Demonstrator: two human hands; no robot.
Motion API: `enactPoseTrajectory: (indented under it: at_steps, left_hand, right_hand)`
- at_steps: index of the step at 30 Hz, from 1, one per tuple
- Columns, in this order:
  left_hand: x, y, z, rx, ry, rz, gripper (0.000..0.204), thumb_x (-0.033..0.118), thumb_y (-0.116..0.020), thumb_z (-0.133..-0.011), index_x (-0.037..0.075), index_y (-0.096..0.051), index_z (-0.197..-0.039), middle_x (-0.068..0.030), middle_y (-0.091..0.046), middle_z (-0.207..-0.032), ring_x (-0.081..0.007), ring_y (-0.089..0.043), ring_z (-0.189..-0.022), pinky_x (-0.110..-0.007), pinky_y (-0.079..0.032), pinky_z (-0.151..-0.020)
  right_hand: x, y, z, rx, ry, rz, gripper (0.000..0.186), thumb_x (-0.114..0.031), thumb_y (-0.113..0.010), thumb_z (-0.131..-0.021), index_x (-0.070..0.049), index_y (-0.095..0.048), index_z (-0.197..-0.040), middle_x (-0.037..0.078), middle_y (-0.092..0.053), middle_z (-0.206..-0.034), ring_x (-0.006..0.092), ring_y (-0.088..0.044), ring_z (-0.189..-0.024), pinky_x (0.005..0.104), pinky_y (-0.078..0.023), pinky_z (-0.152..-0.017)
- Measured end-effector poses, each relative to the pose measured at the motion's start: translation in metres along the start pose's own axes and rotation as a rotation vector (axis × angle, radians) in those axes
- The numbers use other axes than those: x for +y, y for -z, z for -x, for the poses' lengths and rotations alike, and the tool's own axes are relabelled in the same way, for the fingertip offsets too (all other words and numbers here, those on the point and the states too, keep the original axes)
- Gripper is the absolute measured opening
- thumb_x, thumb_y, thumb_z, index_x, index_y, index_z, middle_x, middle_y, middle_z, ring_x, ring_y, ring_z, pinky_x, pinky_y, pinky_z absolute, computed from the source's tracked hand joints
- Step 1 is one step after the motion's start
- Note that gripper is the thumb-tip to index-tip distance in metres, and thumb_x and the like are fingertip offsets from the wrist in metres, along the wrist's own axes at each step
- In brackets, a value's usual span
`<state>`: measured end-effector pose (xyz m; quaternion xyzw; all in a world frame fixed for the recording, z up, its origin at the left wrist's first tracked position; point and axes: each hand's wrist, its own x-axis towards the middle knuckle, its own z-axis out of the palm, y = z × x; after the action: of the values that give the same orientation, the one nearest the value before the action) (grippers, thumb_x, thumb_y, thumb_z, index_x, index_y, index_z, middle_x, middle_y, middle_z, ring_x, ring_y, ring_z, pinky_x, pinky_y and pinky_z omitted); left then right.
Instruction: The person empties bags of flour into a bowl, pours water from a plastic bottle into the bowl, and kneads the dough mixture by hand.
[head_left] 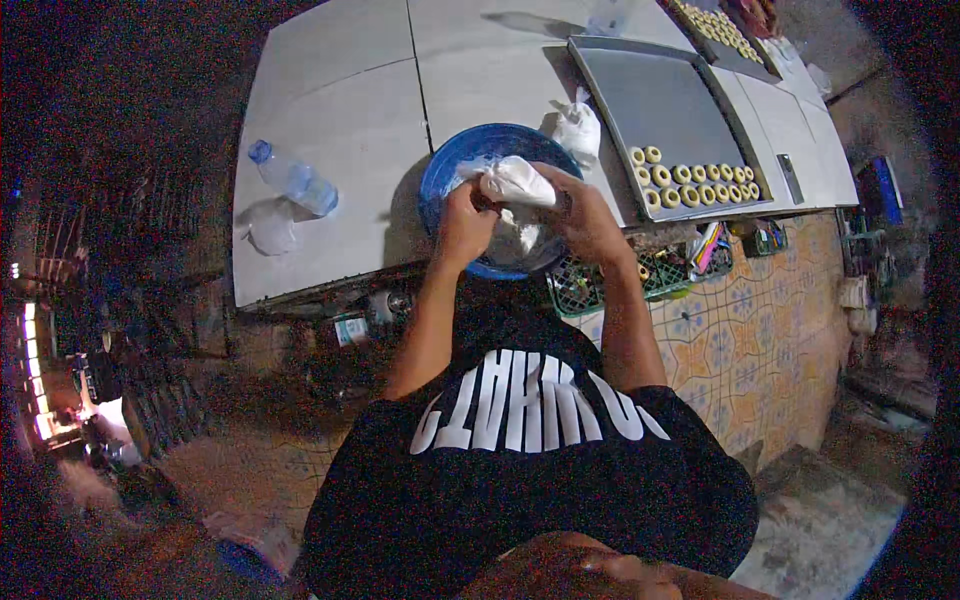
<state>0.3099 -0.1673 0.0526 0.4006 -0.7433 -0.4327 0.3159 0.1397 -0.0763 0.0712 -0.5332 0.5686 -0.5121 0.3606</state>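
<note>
My left hand (467, 215) and my right hand (572, 207) grip a white plastic bag (514, 180) of white stuff above a blue basin (437, 160). The left fingers are closed at the bag's left end, partly hidden, and the right fingers are closed on its right side. White powder or paste (522, 232) shows in the basin below the bag. Another tied white bag (577, 132) stands just right of the basin, beside a metal tray (655, 95) with several pale ring-shaped pieces (690, 196) along its near end.
A plastic bottle (295, 180) and a clear bag (268, 228) lie on the left of the white counter (335, 110). A second tray of rings (720, 35) is at the back right. Green crates (660, 282) sit below the counter's edge, above the tiled floor (740, 380).
</note>
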Motion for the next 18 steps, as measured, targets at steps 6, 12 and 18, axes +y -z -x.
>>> enactPoseTrajectory:
  at_steps: [6,12,18]
  left_hand:
    - [0.014,0.007,-0.005,0.010,-0.050,0.092,0.022,-0.006,-0.063,-0.082,-0.002,-0.064,-0.103,-0.0100,-0.069,-0.094,-0.0149,-0.065,-0.081,-0.031,-0.052,-0.074]
    - [-0.004,-0.006,-0.013,0.131,0.030,0.101,0.022,-0.001,-0.069,-0.079,-0.003,-0.065,-0.100,-0.0119,-0.070,-0.092,-0.0198,-0.067,-0.085,-0.032,-0.052,-0.078]
    - [-0.004,-0.003,-0.016,-0.095,-0.051,0.224,0.026,0.002,-0.072,-0.079,-0.003,-0.066,-0.104,-0.0135,-0.071,-0.098,-0.0195,-0.068,-0.089,-0.032,-0.052,-0.081]
  right_hand:
    - [0.000,0.009,-0.007,0.130,0.014,0.140,0.049,0.002,-0.069,-0.078,0.002,-0.057,-0.126,0.014,-0.063,-0.121,0.0199,-0.058,-0.113,0.0338,-0.045,-0.098]
    - [0.002,-0.003,-0.004,0.100,0.072,0.147,0.038,-0.008,-0.069,-0.085,0.006,-0.061,-0.119,0.016,-0.065,-0.117,0.0189,-0.058,-0.110,0.0323,-0.043,-0.097]
    - [0.013,-0.002,-0.008,0.346,0.027,0.199,0.035,-0.002,-0.066,-0.081,0.006,-0.063,-0.114,0.016,-0.068,-0.107,0.0254,-0.064,-0.104,0.0346,-0.046,-0.093]
